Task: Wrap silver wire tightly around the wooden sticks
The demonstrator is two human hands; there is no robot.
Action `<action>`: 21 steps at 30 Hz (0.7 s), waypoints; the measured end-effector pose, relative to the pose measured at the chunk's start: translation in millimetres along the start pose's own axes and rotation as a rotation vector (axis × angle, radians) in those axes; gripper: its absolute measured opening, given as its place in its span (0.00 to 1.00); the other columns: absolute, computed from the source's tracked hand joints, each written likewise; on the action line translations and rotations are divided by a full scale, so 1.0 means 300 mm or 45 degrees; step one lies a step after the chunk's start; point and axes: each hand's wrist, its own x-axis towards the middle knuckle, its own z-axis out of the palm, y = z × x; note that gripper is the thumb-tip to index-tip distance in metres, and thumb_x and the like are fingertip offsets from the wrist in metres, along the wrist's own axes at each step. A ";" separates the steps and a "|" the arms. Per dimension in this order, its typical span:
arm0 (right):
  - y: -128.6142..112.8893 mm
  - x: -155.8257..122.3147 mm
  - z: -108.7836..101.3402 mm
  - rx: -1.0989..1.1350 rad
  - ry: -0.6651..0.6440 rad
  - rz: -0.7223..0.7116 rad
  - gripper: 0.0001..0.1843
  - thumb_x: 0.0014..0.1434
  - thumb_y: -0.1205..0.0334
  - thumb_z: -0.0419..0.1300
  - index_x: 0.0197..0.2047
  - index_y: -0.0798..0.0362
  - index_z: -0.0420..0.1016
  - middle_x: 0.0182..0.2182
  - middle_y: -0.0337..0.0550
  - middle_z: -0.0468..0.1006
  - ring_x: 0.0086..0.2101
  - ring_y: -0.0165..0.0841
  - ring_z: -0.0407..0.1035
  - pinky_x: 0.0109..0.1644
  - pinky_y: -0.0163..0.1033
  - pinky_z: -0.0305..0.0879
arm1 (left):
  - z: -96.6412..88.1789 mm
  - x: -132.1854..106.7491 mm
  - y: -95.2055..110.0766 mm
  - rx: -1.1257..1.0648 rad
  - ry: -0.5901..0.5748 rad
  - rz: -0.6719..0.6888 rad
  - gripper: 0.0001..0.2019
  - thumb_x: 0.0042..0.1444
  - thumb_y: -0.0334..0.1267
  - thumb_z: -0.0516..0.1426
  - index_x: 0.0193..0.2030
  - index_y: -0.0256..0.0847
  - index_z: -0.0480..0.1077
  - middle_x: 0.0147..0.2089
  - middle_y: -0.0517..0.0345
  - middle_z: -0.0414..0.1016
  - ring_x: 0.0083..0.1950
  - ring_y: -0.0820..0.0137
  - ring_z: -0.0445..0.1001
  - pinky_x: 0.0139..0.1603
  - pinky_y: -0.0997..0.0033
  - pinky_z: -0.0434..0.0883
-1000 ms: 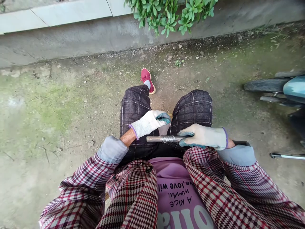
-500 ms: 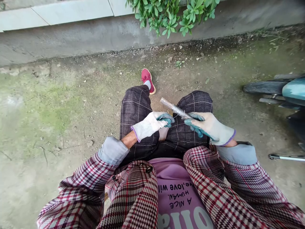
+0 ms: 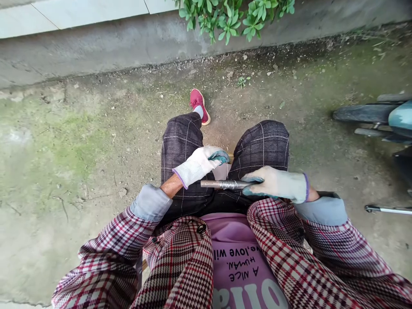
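Observation:
I sit with my knees apart over bare ground. My right hand (image 3: 277, 184), in a white glove with teal fingertips, is closed round a short metal rod (image 3: 222, 184) wrapped with wire near its middle. The rod lies level across my lap and points left. My left hand (image 3: 201, 165), gloved the same way, rests on my left thigh with its fingers curled together just above the rod's free end. What the left fingers pinch, if anything, is hidden.
A red shoe (image 3: 198, 104) stands on the dirt ahead of my knees. A concrete kerb (image 3: 96, 47) with a green plant (image 3: 231, 19) runs along the top. A scooter (image 3: 380, 116) and its metal stand (image 3: 388, 210) are at the right.
Half a second ago my right hand held the rod tilted up and away over my right knee. It has swung back down to lie level across my lap. My left hand has barely moved.

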 end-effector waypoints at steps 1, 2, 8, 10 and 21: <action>0.008 0.011 0.005 -0.102 0.053 0.048 0.14 0.61 0.49 0.63 0.36 0.52 0.82 0.27 0.36 0.78 0.28 0.30 0.65 0.33 0.37 0.61 | -0.004 -0.002 0.010 0.051 0.000 0.010 0.10 0.63 0.39 0.58 0.42 0.40 0.80 0.44 0.54 0.84 0.47 0.64 0.79 0.56 0.66 0.73; 0.017 0.019 0.007 -0.186 0.111 0.111 0.14 0.62 0.49 0.62 0.37 0.51 0.83 0.27 0.37 0.78 0.28 0.31 0.66 0.33 0.37 0.61 | -0.006 -0.005 0.020 0.078 0.001 0.001 0.10 0.63 0.39 0.57 0.41 0.39 0.80 0.43 0.54 0.84 0.46 0.64 0.79 0.55 0.66 0.74; 0.046 0.023 -0.025 -0.369 0.529 0.322 0.15 0.63 0.50 0.61 0.44 0.49 0.84 0.34 0.43 0.83 0.34 0.38 0.74 0.39 0.40 0.65 | 0.005 -0.012 0.047 0.030 0.034 -0.074 0.11 0.63 0.38 0.58 0.45 0.40 0.81 0.45 0.53 0.85 0.46 0.62 0.81 0.55 0.63 0.75; 0.038 0.013 -0.034 -0.308 0.679 0.270 0.14 0.63 0.49 0.62 0.43 0.50 0.83 0.34 0.43 0.83 0.34 0.38 0.74 0.40 0.40 0.66 | 0.012 -0.012 0.043 -0.089 -0.006 -0.058 0.12 0.63 0.37 0.58 0.47 0.39 0.82 0.48 0.51 0.85 0.49 0.61 0.82 0.57 0.62 0.75; -0.020 -0.053 -0.027 0.845 0.300 0.080 0.28 0.53 0.41 0.73 0.45 0.57 0.82 0.21 0.35 0.71 0.17 0.25 0.60 0.17 0.32 0.57 | 0.045 -0.004 -0.008 -0.507 -0.047 -0.115 0.06 0.61 0.36 0.63 0.40 0.37 0.80 0.43 0.50 0.85 0.45 0.64 0.82 0.52 0.63 0.78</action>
